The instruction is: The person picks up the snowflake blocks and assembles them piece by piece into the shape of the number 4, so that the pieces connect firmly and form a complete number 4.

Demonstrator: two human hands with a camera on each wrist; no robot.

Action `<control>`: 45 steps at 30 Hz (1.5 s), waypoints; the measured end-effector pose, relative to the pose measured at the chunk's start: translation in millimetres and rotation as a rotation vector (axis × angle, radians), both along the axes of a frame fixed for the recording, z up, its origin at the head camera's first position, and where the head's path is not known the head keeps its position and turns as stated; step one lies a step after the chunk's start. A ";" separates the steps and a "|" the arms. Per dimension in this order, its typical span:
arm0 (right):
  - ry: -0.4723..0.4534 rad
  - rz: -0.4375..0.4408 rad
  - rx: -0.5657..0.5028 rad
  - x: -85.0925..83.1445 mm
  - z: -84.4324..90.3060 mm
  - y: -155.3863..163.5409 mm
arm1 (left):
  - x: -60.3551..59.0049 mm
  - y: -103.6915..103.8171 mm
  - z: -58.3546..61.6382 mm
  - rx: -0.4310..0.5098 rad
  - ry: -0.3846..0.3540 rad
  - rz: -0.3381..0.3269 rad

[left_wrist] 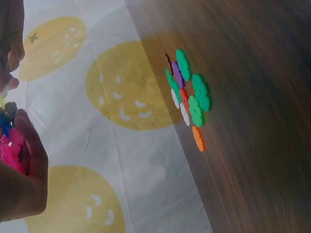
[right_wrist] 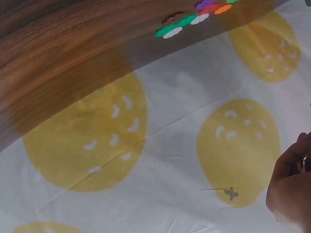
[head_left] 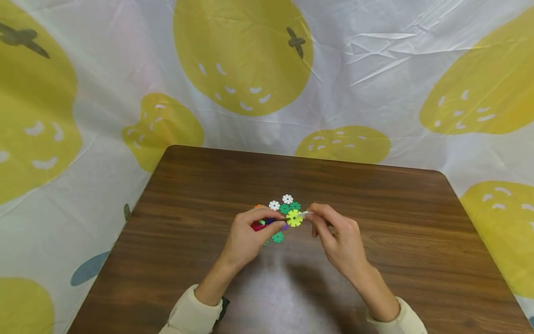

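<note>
My left grip (head_left: 247, 236) pinches joined discs (head_left: 297, 222) | my right grip (head_left: 344, 234) pinches a white disc (head_left: 306, 215) | I should press squarely, slot to slot

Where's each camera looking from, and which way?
Head: worn there, facing forward and down at the table; left hand, right hand and sleeves show.
Left wrist: worn there, facing loose discs and cloth; both hands at left edge.
Right wrist: worn there, facing the table and cloth; right hand at right edge.
Both wrist views share discs.
</note>
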State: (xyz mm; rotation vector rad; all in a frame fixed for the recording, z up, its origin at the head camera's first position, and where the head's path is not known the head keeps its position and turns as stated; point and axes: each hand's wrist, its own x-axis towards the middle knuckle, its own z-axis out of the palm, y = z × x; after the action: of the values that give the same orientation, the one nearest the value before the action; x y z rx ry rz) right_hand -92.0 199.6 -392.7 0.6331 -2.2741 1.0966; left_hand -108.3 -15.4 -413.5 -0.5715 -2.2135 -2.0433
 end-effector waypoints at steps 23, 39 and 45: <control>-0.132 0.100 -0.040 -5.6 -2.3 0.7 | -3.8 -6.5 -2.6 -0.184 -0.066 -0.009; -0.185 -0.063 0.024 -20.4 -3.6 29.9 | -3.4 -7.4 -2.6 -0.134 -0.080 0.019; -0.247 -0.157 0.081 -37.0 -25.1 49.8 | -2.3 -7.2 -3.1 -0.128 -0.082 0.016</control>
State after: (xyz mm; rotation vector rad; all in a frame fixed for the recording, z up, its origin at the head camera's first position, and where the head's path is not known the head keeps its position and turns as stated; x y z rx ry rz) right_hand -129.0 249.4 -417.8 0.3580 -2.5411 1.0601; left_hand -110.6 -22.6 -416.6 -0.4871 -2.4011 -1.9616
